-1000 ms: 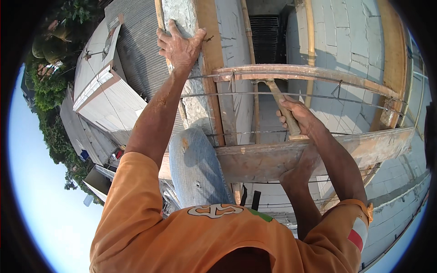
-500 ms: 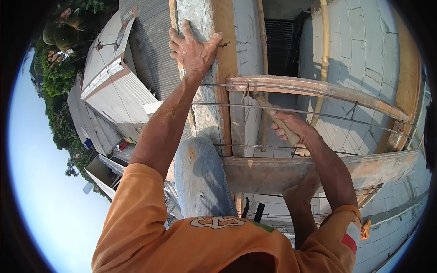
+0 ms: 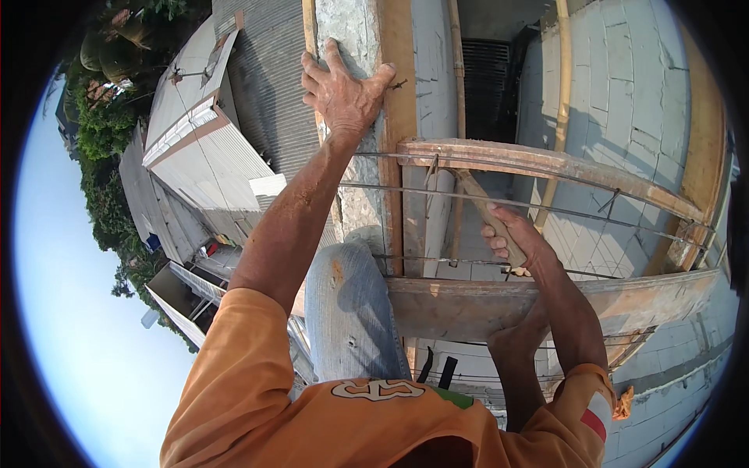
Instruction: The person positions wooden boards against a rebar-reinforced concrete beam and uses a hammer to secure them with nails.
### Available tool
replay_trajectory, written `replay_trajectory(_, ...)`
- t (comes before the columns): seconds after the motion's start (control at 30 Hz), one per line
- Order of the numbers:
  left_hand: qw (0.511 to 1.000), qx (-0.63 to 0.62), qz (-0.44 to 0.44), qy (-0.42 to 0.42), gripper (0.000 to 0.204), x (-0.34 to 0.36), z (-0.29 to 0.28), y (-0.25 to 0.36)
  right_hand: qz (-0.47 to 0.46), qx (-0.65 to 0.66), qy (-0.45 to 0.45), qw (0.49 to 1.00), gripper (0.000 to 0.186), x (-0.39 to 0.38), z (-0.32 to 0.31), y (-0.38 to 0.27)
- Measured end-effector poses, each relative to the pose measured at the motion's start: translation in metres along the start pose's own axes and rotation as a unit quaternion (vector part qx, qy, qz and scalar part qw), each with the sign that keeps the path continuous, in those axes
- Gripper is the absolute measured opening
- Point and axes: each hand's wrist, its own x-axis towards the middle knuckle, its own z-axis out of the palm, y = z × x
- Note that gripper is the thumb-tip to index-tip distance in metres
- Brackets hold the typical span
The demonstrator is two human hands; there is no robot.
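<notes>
My left hand (image 3: 345, 97) lies spread on top of the rough concrete beam (image 3: 363, 207), its thumb reaching over the wooden form board (image 3: 399, 86) alongside. Near the thumb tip, a short bent piece of wire (image 3: 399, 84) sticks out. Closed around a wooden tool handle (image 3: 485, 201), my right hand (image 3: 505, 234) is between two boards, among the steel bars. The handle slants up and left toward the far formwork board (image 3: 546, 161); its far end is at that board's underside, and I cannot make out a tool head. A thin steel bar (image 3: 468, 193) crosses over the handle.
My jeans-covered knee (image 3: 343, 304) is against the beam. A nearer board (image 3: 460, 304) runs to the right, with my bare foot (image 3: 515, 335) beside it. Bamboo poles (image 3: 563, 86) and a block wall (image 3: 640, 101) stand lower down. Corrugated roofs (image 3: 269, 86) lie far below left.
My right hand and the tool handle have moved slightly right and toward me, and the handle slants more steeply. The left hand stays spread on the beam. The whole view has shifted a little.
</notes>
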Motion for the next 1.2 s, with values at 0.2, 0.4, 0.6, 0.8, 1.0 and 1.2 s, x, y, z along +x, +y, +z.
replay_trajectory(0.2, 1.0, -0.003, -0.002, -0.002, 0.108, -0.005, 0.001, -0.001, -0.09, 0.034, 0.088, 0.991, 0.029, 0.032, -0.028, -0.011)
replay_trajectory(0.4, 1.0, 0.014, 0.0, 0.0, 0.107, -0.004, 0.001, 0.0, -0.055, 0.155, 0.042, 0.986, 0.027, 0.034, -0.019, -0.005)
replay_trajectory(0.6, 1.0, 0.008, 0.002, 0.005, 0.107, -0.007, 0.001, -0.003, -0.028, -0.006, 0.039, 0.999, 0.025, -0.003, 0.004, 0.005)
replay_trajectory(0.8, 1.0, 0.021, 0.003, 0.01, 0.107, -0.004, 0.002, -0.003, -0.047, -0.073, 0.178, 0.98, 0.029, -0.039, 0.034, 0.001)
replay_trajectory(1.0, 1.0, 0.018, -0.007, -0.001, 0.11, -0.004, 0.003, -0.003, 0.002, -0.099, 0.176, 0.979, 0.033, -0.089, 0.041, 0.012)
replay_trajectory(1.2, 1.0, -0.02, -0.001, 0.006, 0.113, 0.002, -0.004, -0.005, 0.027, -0.149, 0.11, 0.982, 0.04, -0.143, 0.045, 0.025)
